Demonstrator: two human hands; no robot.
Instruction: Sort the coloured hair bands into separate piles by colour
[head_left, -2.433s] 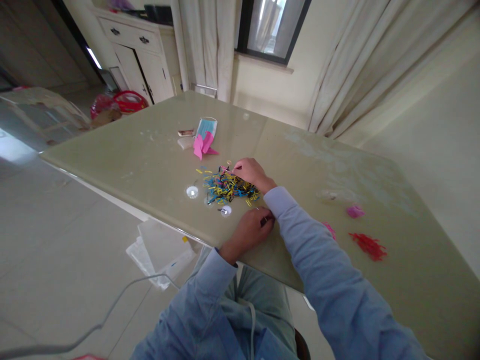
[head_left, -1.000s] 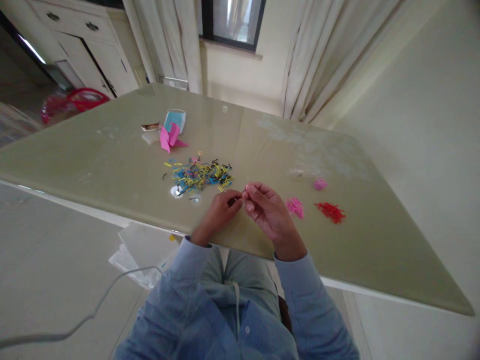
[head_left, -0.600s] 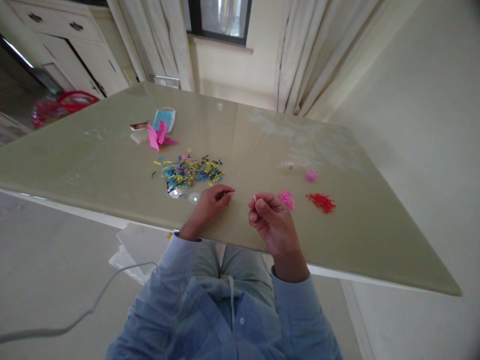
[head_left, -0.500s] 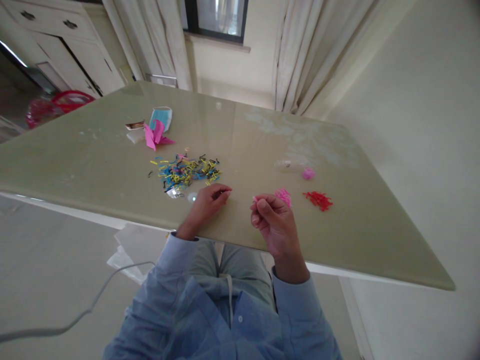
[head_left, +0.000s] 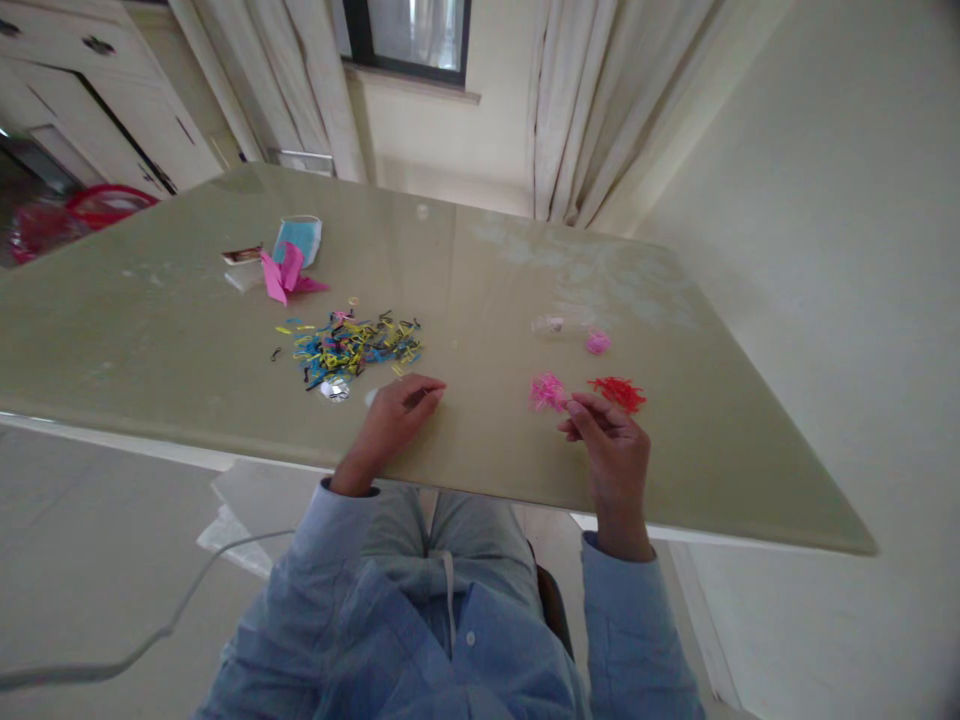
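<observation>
One left hand (head_left: 395,415), one right hand (head_left: 615,450), one table (head_left: 472,280)
One mixed pile of small bands (head_left: 356,345), one pink pile (head_left: 546,391) and one red pile (head_left: 619,390) make three piles, their pieces too many to count; also one face mask (head_left: 300,238), one pink paper (head_left: 283,275), one pink clump (head_left: 598,342), one window (head_left: 416,35), two curtains (head_left: 277,90), one cabinet (head_left: 82,95), one cable (head_left: 174,620).

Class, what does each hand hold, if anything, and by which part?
Cannot tell for either: left hand curled, right hand pinched beside the pink pile.
</observation>
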